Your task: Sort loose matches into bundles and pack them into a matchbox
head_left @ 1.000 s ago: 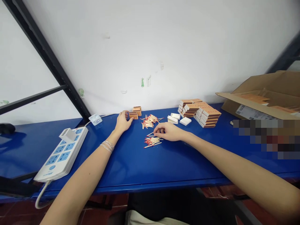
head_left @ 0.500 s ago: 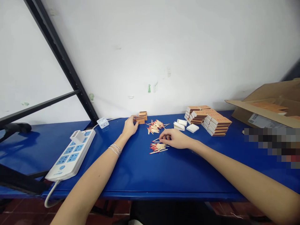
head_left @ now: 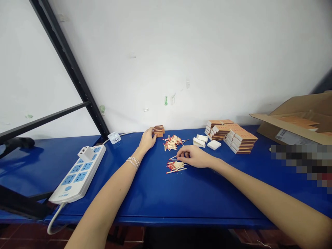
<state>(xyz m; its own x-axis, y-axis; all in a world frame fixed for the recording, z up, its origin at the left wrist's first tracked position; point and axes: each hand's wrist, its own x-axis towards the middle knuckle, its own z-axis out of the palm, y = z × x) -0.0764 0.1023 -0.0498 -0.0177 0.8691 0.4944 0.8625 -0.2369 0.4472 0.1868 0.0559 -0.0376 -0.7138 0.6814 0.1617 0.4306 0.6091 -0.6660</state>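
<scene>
My left hand (head_left: 148, 139) is at the back of the blue table, its fingers closed at the left end of the front one of several small orange matchbox sleeves (head_left: 159, 134). My right hand (head_left: 193, 156) is curled in a pinch over the lower pile of red-tipped matches (head_left: 175, 167). A single match (head_left: 173, 158) reaches to its fingertips, which are partly hidden. Another heap of matches (head_left: 173, 142) lies between the two hands, farther back. White matchbox trays (head_left: 199, 142) sit to the right of that heap, beyond my right hand.
Stacked orange-and-white matchboxes (head_left: 240, 138) stand at the back right, beside an open cardboard box (head_left: 287, 133) holding more orange pieces. A white power strip (head_left: 77, 176) and a white plug-like device (head_left: 114, 137) are on the left, near a black metal frame (head_left: 75, 69).
The orange sleeves by my left hand now stand closer together, and that hand has shifted slightly right with them. My right hand stays pinched at the match. The view has tilted slightly.
</scene>
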